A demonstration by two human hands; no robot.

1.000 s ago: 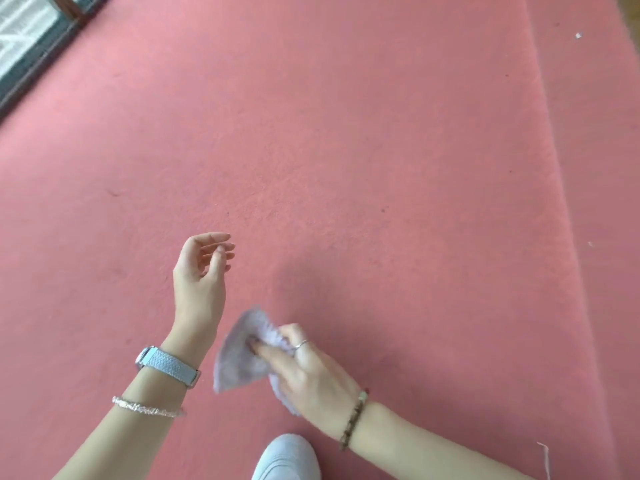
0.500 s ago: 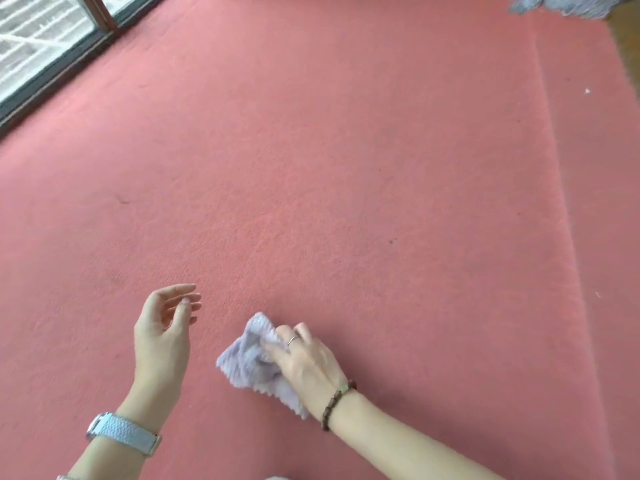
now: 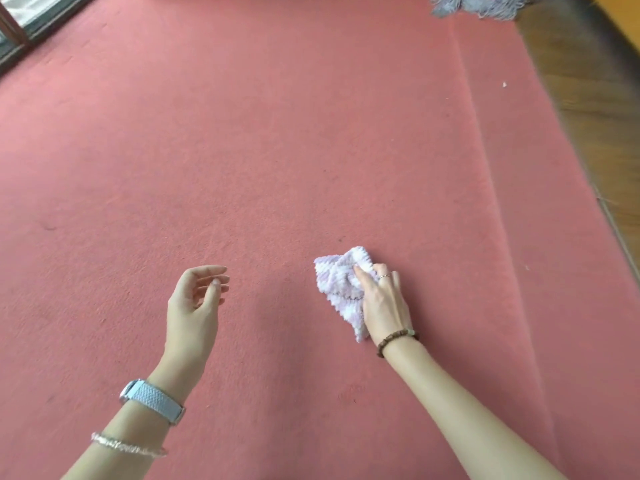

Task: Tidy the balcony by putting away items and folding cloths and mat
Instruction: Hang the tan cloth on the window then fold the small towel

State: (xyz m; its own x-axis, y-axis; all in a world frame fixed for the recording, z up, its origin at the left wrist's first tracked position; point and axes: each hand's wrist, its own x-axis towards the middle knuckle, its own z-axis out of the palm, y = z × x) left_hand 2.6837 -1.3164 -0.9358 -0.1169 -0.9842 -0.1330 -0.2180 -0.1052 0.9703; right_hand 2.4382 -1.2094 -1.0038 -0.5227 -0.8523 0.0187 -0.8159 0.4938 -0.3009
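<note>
Two hands over the big pinkish-red felt mat (image 3: 277, 150): right hand (image 3: 384, 303) has its grip bunched around a small fluffy lilac-and-white cloth (image 3: 341, 282), near centre-right on the mat; left hand (image 3: 194, 303) hovers loose, fingers uncurled, holding nothing.

Right hand (image 3: 382, 303) clenched, left hand (image 3: 194, 303) loosely spread.

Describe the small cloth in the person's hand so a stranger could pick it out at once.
Start from the large pinkish-red felt mat that covers the floor. Near its lower middle, the right hand grips a small crumpled lilac-and-white fluffy cloth. The only other fabric, a grey fringed cloth, lies far off at the top edge, larger and untouched.
</note>
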